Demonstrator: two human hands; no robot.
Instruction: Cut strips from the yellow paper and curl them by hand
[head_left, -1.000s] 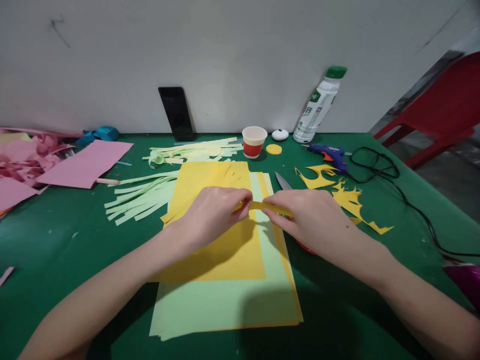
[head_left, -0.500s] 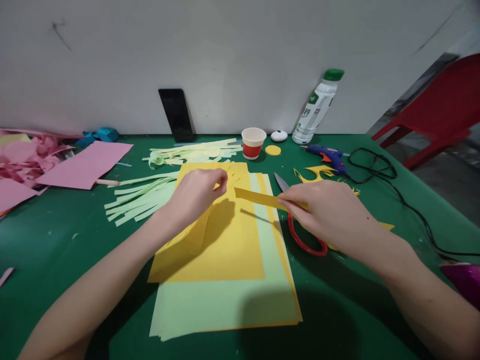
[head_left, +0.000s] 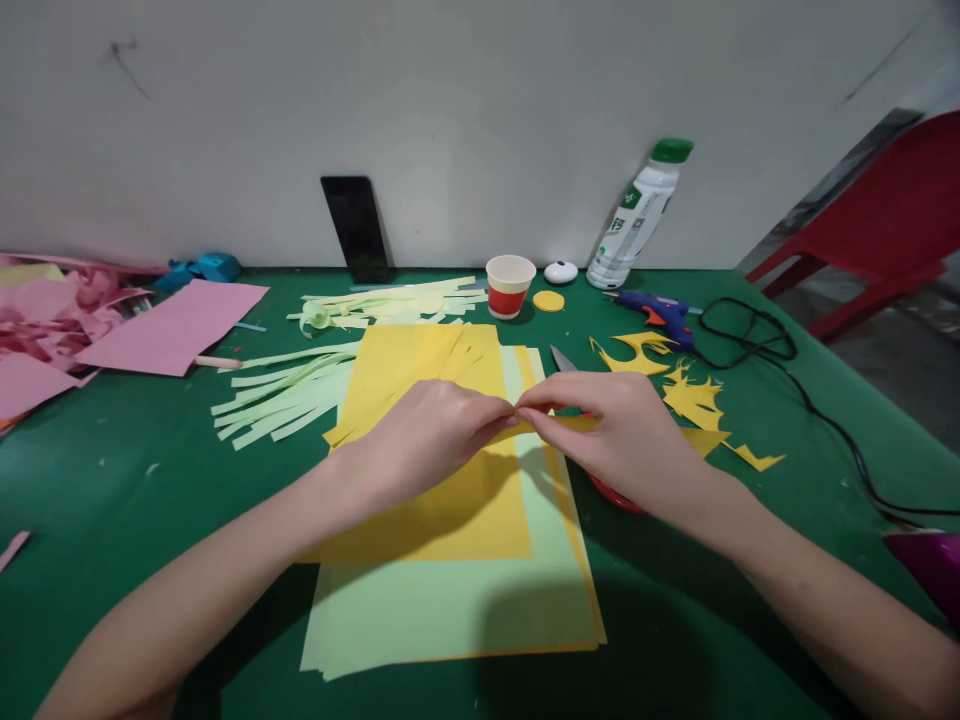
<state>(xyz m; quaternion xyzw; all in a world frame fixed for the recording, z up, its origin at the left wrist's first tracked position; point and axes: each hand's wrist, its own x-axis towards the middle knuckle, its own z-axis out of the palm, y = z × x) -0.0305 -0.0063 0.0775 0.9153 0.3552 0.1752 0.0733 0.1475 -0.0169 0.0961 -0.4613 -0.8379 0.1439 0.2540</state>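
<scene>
My left hand (head_left: 435,435) and my right hand (head_left: 619,420) meet over the paper stack, both pinched at the fingertips. Between them is a narrow yellow paper strip (head_left: 576,423), partly hidden by my right fingers. Below lies a yellow sheet (head_left: 450,525) on top of light green sheets (head_left: 457,610). Thin yellow slips (head_left: 450,360) lie on the sheet's upper part. Under my right hand are red-handled scissors (head_left: 621,500), mostly covered, with the blade tip showing above.
Fringed green paper (head_left: 292,395) lies left, near pink sheets (head_left: 172,325). At the back stand a phone (head_left: 356,230), a paper cup (head_left: 510,290) and a leaning bottle (head_left: 634,225). A glue gun (head_left: 660,315), its black cord (head_left: 810,400) and yellow scraps (head_left: 694,400) lie right.
My right hand has moved slightly left and down with the strip. My left hand has come right and down, so the fingertips of both hands now meet at the strip.
</scene>
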